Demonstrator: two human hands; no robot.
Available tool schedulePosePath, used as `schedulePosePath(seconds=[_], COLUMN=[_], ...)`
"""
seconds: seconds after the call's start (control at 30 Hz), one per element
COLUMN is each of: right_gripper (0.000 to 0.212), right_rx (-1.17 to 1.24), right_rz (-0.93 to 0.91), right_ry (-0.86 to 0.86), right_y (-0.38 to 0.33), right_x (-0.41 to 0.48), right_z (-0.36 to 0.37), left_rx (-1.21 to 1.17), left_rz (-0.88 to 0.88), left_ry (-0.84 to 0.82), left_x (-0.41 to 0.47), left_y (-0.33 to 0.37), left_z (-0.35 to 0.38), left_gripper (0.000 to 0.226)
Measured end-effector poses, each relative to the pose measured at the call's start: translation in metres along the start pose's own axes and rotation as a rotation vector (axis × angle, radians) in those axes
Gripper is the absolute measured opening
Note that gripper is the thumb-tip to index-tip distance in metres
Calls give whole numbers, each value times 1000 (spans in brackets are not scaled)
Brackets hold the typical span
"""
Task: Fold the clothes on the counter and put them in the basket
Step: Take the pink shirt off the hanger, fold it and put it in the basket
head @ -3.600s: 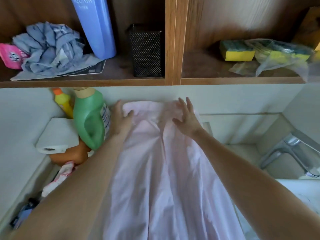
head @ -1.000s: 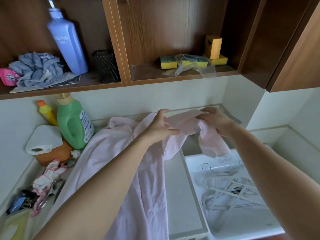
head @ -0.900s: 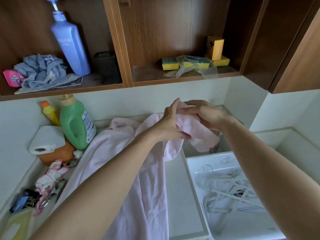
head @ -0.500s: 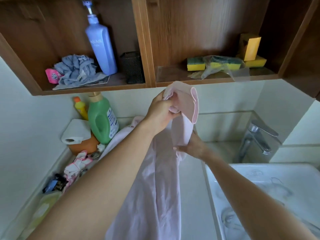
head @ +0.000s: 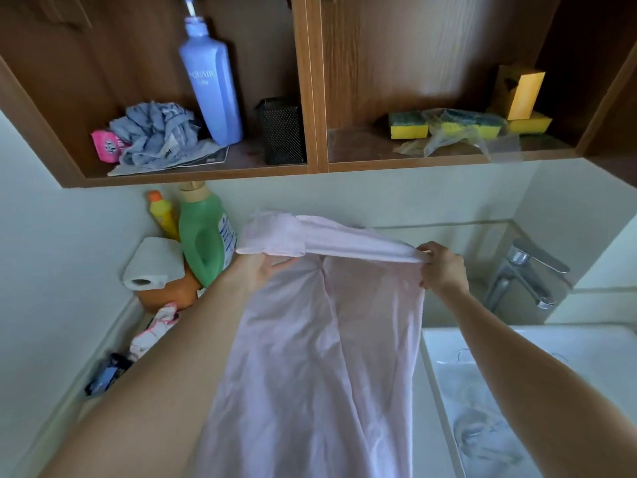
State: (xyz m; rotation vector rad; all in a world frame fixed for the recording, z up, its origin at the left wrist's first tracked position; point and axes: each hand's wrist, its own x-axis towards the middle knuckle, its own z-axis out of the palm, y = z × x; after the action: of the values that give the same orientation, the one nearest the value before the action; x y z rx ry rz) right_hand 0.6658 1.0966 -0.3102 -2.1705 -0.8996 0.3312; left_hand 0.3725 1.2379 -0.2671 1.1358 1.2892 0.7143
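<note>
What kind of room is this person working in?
Likely a home laundry or utility nook: a white sink with a chrome faucet, a green detergent bottle, cleaning sponges on the wooden shelf, and a pink garment being folded.

Both bare forearms reach from the near edge toward the far wall, one from the near left and one from the near right. The left hand (head: 263, 270) grips the pink garment (head: 310, 357) from beneath, its fingers partly hidden under a fold. The right hand (head: 443, 270), knuckles up, pinches the fold's right end with curled fingers.
</note>
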Motion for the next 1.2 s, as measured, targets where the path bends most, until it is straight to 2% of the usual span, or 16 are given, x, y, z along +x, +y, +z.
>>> schedulePosePath(seconds=[0.03,0.07,0.17,0.3,0.4,0.47,0.53,0.6,0.7,0.73,0.8,0.9,1.0,1.07,1.1,1.2], right_gripper=[49,48,46,48,80,114,125,108,44,35,33,49,54,51,51,43], right_rx=[-52,-102,-147,-221,-322,-357,-349,-275,-155,-167,-213,-336,-486,-504,-499,-487], right_rz=[-9,-8,53,91,71,57,10,-16,-21,-40,-38,62,198,47,-97,-454], right_ry=[11,20,-51,-270,-477,-506,-512,-505,-340,-259,-193,-295,-353,-202,-114,-80], right_y=[-1,-2,3,28,41,47,52,42,32,31,33,40,36,30,26,12], right_x=[0,0,3,13,17,19,25,24,30,32,35,40,40,34,31,15], right_z=[1,1,5,19,32,42,55,64,78,80,82,89,97,108,116,142], left_rx=[18,-61,-442,-397,-470,-469,-319,-138,176,317,544,568,621,723,750,768], left_rz=[-105,-107,-25,-76,-182,-143,-90,-98,4,90,211,307,72,-124,-140,28], left_ry=[37,-80,-168,-208,-159,-100,-107,-121,-237,-254,-199,43,137,78,84,212], left_x=[-2,-2,20,37,47,56,65,69,75,79,86,90,94,97,98,97], left_y=[2,1,-10,-54,-81,-91,-95,-96,-96,-96,-96,-95,-92,-99,-102,-117], left_z=[-3,-12,-39,-63,-79,-93,-101,-104,-107,-109,-110,-113,-121,-125,-127,-125], left_gripper=[32,32,37,24,29,34,52,50,36,40,47,36,19,11,11,35])
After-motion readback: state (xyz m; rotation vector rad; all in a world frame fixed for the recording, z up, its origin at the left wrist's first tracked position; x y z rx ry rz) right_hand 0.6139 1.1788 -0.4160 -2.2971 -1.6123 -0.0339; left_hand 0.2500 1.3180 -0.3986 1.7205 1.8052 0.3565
